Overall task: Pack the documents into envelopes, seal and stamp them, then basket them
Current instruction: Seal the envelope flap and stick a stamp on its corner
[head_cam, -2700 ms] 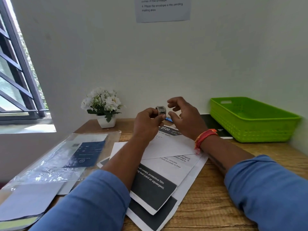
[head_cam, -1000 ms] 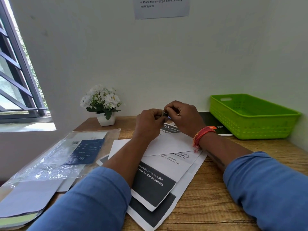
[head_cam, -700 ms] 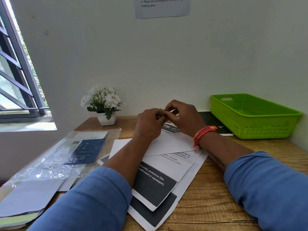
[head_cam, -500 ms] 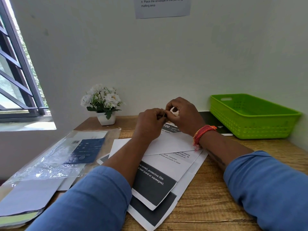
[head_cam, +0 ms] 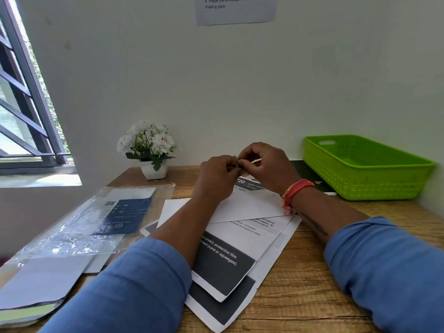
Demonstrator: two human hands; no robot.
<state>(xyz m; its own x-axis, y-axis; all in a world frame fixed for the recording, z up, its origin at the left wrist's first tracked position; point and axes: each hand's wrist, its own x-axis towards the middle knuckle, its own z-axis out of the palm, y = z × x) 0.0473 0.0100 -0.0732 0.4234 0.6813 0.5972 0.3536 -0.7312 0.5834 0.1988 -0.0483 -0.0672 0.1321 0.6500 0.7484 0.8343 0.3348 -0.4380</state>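
Wall notice [head_cam: 236,9]: "Place the envelope"; document [head_cam: 223,263]: "protective film".

Both hands meet above the far end of the paper stack, fingers curled toward each other. The left hand [head_cam: 217,175] and the right hand [head_cam: 266,164] pinch a small object between their fingertips; it is too hidden to identify. A red thread band [head_cam: 294,191] circles the right wrist, and both forearms wear blue sleeves [head_cam: 134,284]. Under the arms a white envelope [head_cam: 247,207] lies on overlapping printed documents [head_cam: 225,267] on the wooden tabletop [head_cam: 305,284]. A clear plastic sleeve [head_cam: 79,224] holding papers lies to the left. A potted white flower [head_cam: 150,150] stands by the wall, a green basket [head_cam: 360,167] at the right.
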